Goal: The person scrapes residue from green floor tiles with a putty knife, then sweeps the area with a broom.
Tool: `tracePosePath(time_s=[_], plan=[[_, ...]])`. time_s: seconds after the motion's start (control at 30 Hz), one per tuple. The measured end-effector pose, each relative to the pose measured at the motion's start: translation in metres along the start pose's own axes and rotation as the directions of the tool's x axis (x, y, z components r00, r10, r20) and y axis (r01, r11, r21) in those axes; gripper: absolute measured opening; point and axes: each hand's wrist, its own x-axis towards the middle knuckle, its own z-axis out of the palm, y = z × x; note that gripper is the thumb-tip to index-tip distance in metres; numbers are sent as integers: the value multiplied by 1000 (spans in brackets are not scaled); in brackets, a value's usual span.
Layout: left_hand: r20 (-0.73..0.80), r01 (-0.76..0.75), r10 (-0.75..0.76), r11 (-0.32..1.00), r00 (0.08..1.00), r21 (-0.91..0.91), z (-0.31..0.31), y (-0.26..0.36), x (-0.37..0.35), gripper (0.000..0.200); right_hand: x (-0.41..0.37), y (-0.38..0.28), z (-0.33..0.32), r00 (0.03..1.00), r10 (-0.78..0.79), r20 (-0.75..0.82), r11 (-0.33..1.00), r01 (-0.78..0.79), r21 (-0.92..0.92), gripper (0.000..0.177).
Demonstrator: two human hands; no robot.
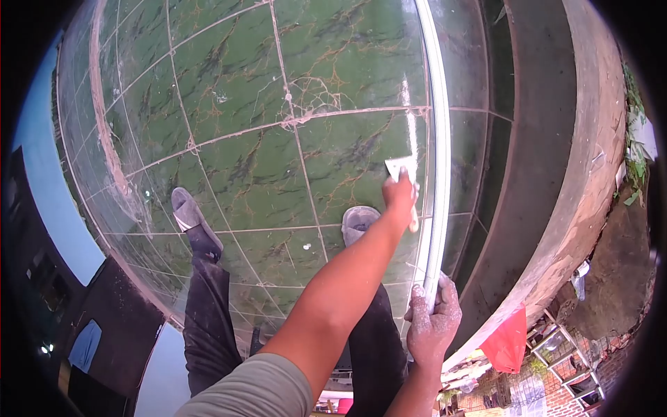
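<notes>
My left hand [399, 198] reaches across from the lower left, closed around the handle of a putty knife [397, 165] with a flat pale blade. The blade rests on the green marbled tile floor [236, 160], beside a smeared white streak [410, 121]. Just right of it lies a long white strip [439, 139], shaped like a trim profile, running from the top edge down towards me. At its near end, my dusty right hand [434, 330] has thumb and fingers wrapped around the strip.
My feet in grey slippers [361, 221] stand on the tiles. A tiled step drops off to the right, beside a curved concrete ledge [549, 229]. Lower right are a red cloth or bag [506, 340] and a ladder-like frame [570, 354]. A pale blue wall [59, 174] borders the left.
</notes>
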Motion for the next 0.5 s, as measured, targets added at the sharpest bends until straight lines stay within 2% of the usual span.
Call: tracePosePath(time_s=[0.07,0.17,0.27,0.3,0.33,0.4,0.5], plan=[[45,-4,9,993,999,-119,7,8,8,31,-3,4,-2,1000,14,3,1000,-14,-23,31],[-74,130,-131,991,989,-18,-3,-15,-10,31,3,11,0,999,-34,11,998,35,-53,32],[-71,151,-144,983,987,107,-3,-1,-14,31,1,4,2,1000,-18,0,1000,18,-26,33],[-33,84,-85,995,996,-55,2,-8,11,29,-2,2,3,1000,-14,2,999,14,-33,33],[68,22,-17,997,998,-70,6,12,14,29,-3,3,6,1000,-14,6,999,14,-38,34],[123,-76,90,990,988,-117,18,42,17,30,-7,4,9,1000,-7,-6,1000,7,-21,34],[77,102,-94,990,993,-99,0,-34,10,32,-11,3,12,1000,-4,-10,1000,4,14,34]])
